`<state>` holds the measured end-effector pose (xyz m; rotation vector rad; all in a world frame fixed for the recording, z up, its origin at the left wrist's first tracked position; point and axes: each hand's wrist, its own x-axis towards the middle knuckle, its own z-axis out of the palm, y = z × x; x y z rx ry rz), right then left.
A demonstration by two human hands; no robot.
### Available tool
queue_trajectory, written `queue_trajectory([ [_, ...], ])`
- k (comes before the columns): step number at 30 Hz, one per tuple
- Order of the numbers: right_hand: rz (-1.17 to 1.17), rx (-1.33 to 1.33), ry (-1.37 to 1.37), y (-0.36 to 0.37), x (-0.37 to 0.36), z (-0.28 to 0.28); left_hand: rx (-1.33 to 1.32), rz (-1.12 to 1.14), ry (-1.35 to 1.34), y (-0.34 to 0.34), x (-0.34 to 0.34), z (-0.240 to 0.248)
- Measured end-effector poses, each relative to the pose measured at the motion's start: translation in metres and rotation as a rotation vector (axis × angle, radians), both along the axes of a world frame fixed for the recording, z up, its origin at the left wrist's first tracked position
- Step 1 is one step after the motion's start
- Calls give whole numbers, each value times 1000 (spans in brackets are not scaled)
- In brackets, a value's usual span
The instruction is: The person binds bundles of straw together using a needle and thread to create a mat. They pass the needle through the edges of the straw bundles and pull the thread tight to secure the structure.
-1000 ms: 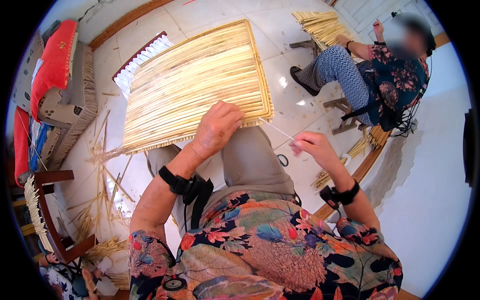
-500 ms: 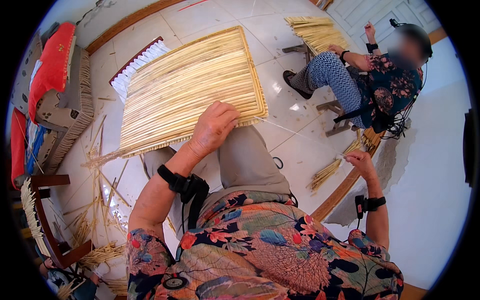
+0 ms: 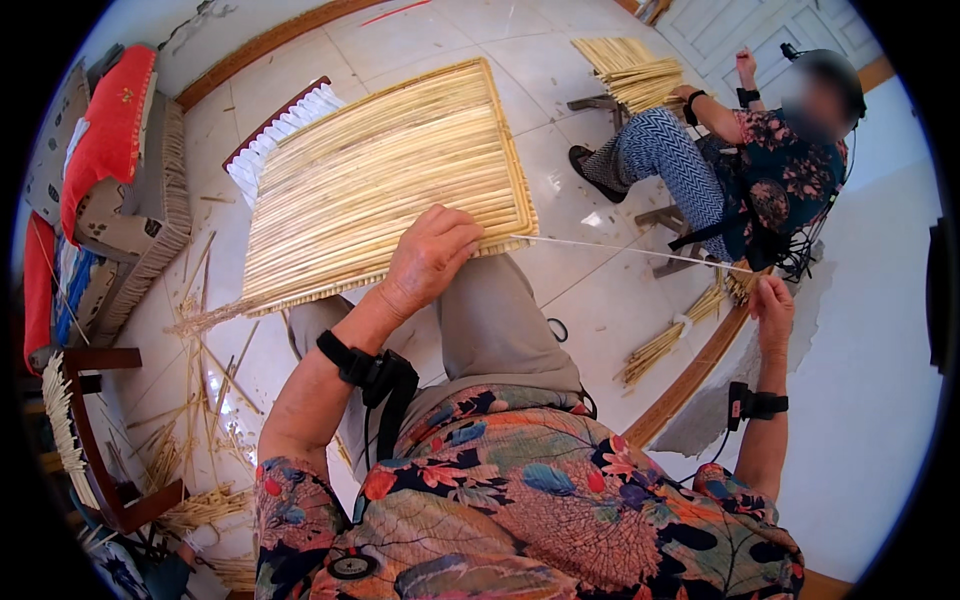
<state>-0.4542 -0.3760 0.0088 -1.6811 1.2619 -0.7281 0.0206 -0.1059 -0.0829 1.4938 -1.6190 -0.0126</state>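
A woven mat of pale yellow stalks [image 3: 380,180] lies tilted across my knees, its far left side over a stand with a white ruffled edge. My left hand [image 3: 430,255] is closed over the mat's near edge, close to the right corner, fingers on top; the thumb is hidden. From that corner a thin white thread [image 3: 640,250] runs taut to the right. My right hand [image 3: 772,305] pinches the thread's far end, out beside the wall. Loose frayed fibres [image 3: 210,317] stick out at the mat's lower left corner.
Another person [image 3: 790,160] sits at the upper right beside a stack of stalks [image 3: 640,75]. Stalk bundles [image 3: 670,340] lie along the right wall, near dark scissor-like handles [image 3: 557,329]. Loose stalks [image 3: 215,380] litter the floor at left, near a sofa [image 3: 125,220].
My right hand has moved outward to the right and slightly up, drawing the thread longer and straighter. My left hand and the mat stay almost in place. The other person's near hand has shifted slightly.
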Motion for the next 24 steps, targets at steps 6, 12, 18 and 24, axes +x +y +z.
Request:
queue_trajectory([
  [6, -86, -136, -423, -13, 16, 10, -11, -12, -23, 0, -2, 5],
  [12, 166, -284, -796, -18, 45, 57, 9, -5, -8, 1, -4, 7],
  [18, 424, -57, -1189, 14, 102, 119, 1, -24, -9, 1, -7, 10],
  [24, 850, 471, -1183, 121, 217, 100, 6, 12, -8, 6, -6, 9],
])
